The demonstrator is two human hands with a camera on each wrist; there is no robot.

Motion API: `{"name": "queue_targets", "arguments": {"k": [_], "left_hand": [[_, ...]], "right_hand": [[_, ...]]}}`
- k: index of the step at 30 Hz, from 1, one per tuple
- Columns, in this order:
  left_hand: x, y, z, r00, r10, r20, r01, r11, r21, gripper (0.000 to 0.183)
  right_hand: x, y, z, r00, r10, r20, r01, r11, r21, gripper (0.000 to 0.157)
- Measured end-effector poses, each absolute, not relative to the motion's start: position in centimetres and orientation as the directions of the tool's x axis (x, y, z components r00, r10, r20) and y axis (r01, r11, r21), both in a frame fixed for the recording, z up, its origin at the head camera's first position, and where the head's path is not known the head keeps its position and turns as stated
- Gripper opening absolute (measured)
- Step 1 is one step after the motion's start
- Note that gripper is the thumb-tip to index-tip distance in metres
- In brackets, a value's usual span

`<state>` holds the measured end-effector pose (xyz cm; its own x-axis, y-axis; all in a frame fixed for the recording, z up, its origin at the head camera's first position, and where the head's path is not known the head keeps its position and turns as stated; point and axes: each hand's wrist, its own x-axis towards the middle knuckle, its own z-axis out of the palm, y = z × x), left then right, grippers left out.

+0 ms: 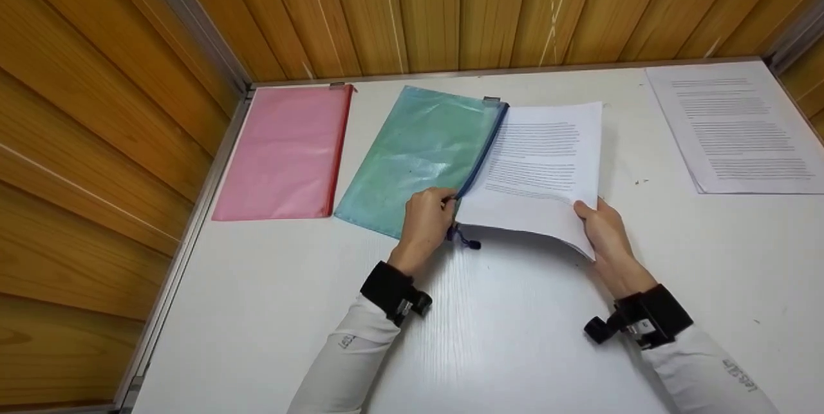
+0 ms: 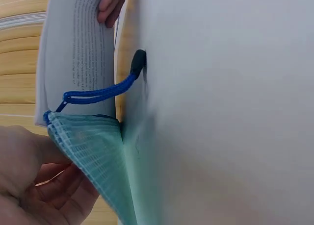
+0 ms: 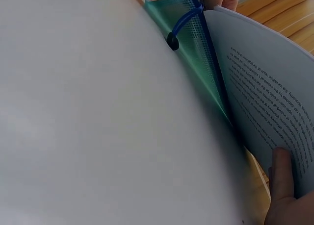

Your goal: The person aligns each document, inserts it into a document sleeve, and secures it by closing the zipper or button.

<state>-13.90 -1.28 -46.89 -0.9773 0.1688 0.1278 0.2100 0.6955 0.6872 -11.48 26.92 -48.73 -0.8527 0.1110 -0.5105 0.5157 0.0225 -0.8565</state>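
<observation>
A green zip pouch (image 1: pixel 418 150) with a blue zipper edge lies at the middle of the table. Printed paper sheets (image 1: pixel 534 163) sit at its right side, their left edge at the pouch's opening; how far they reach inside I cannot tell. My left hand (image 1: pixel 426 217) pinches the pouch's edge at its near right corner, beside the blue zipper cord (image 2: pixel 105 93). With the thumb on top, my right hand (image 1: pixel 608 234) grips the sheets by their near right corner, and their near edge bows up off the table.
A pink zip pouch (image 1: pixel 283 153) with a red zipper lies to the left. Another stack of printed sheets (image 1: pixel 740 127) is at the far right. Wood-patterned walls (image 1: pixel 425 15) stand along the back and left edges of the white table (image 1: pixel 257 311).
</observation>
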Motion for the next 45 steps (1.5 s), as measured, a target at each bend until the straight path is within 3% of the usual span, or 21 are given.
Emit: {"name": "queue_targets", "arguments": {"k": [9, 14, 17, 23, 30, 37, 45], "left_hand": [[-13.9, -1.4, -46.7, -0.981, 0.150, 0.126, 0.195, 0.668, 0.718, 0.022], [-13.8, -1.3, -46.8, -0.976, 0.156, 0.153, 0.218, 0.700, 0.680, 0.022], [-13.7, -1.0, -46.9, -0.961, 0.191, 0.200, 0.274, 0.766, 0.582, 0.022], [-13.1, -0.1, -47.5, -0.886, 0.318, 0.338, 0.404, 0.886, 0.228, 0.012], [-12.6, 0.9, -47.9, -0.845, 0.384, 0.372, 0.403, 0.915, -0.028, 0.010], [-12.5, 1.1, -47.8, -0.893, 0.358, 0.272, 0.387, 0.920, 0.060, 0.022], [-12.6, 1.2, -47.8, -0.877, 0.362, 0.317, 0.400, 0.914, 0.063, 0.018]], "right_hand": [[-11.3, 26.3, -48.7, -0.848, 0.126, -0.514, 0.518, -0.008, -0.856, 0.058], [-11.3, 26.3, -48.4, -0.859, 0.167, -0.484, 0.498, 0.051, -0.866, 0.058], [-11.3, 26.3, -48.2, -0.875, 0.188, -0.447, 0.470, 0.101, -0.877, 0.058], [-11.0, 26.1, -47.8, -0.894, 0.212, -0.395, 0.428, 0.146, -0.892, 0.056], [-10.7, 25.6, -47.2, -0.893, 0.224, -0.391, 0.423, 0.121, -0.898, 0.054], [-10.3, 24.9, -46.8, -0.898, 0.241, -0.368, 0.402, 0.112, -0.909, 0.053], [-9.9, 23.7, -46.9, -0.911, 0.201, -0.359, 0.371, 0.024, -0.928, 0.052]]}}
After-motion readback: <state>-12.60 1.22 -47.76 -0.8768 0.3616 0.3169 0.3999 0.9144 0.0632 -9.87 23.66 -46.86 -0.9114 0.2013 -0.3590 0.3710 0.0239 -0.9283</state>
